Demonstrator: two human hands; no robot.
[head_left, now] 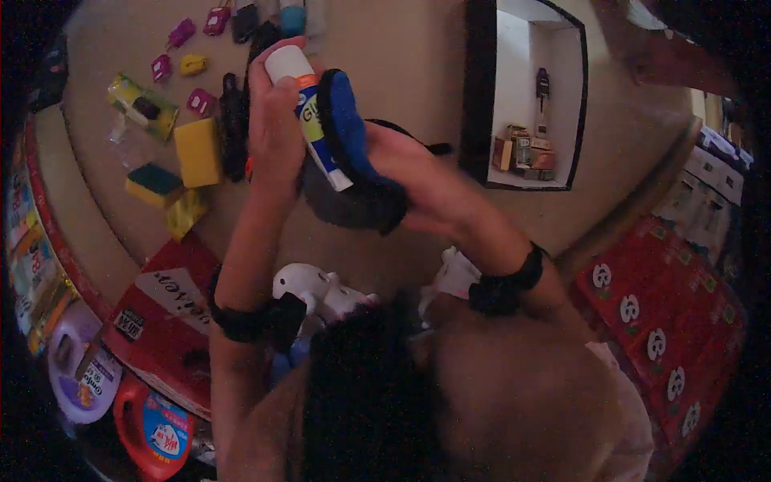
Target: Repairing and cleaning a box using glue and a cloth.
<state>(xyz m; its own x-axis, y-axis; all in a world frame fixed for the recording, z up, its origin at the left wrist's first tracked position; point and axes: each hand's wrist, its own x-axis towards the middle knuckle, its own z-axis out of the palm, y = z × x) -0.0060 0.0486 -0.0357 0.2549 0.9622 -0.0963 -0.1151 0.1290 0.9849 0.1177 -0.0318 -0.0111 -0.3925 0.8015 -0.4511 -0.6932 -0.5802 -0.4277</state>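
Note:
High in the middle, my left hand (273,120) is closed around a glue stick (328,161) with a white cap and a blue, yellow and orange label. The stick is tilted, its cap toward the upper left. Right beside it, my right hand (418,177) grips a soft blue and dark grey pouch (347,120) with black edging. The glue stick lies along the pouch's left side; I cannot tell whether it is partly inside. Most of my right hand's fingers are hidden behind the pouch.
On the left are yellow sponges (198,153), a green-and-yellow scourer sponge (154,185) and several small pink items (201,101). An open white box (554,96) at the right holds small cartons (526,153). Red cartons (658,313) and detergent bottles (84,361) stand nearer.

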